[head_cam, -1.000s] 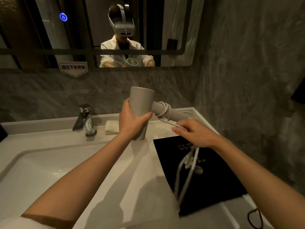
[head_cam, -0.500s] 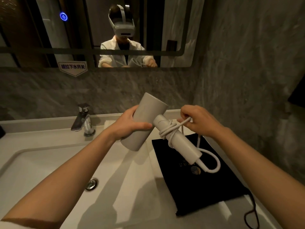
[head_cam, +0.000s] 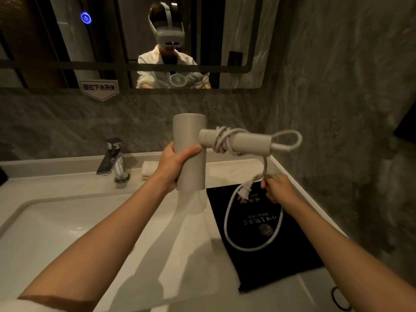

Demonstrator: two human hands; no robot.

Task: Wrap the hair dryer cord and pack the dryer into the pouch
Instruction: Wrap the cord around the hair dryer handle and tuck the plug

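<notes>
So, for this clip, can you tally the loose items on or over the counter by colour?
Grey-beige: 1, the hair dryer with its cord, held by the left hand and right hand.
Black: 1, the pouch.
White: 1, the folded towel.
Total: 3

Lower barrel of the hair dryer [head_cam: 190, 140] partly covered by the left hand [head_cam: 172, 164]. Stretch of cord [head_cam: 227, 219] buried inside the closed right hand [head_cam: 278, 188]. Plug [head_cam: 245, 190] prongs too small to count. Gold lettering on the black pouch [head_cam: 281, 262] upside down and too fine to read. Black loop [head_cam: 340, 299] at the bench [head_cam: 198, 278] corner cut by the bottom edge. Both arms cropped at the frame's lower border. Folded towel [head_cam: 149, 168] half hidden behind the left wrist.
</notes>
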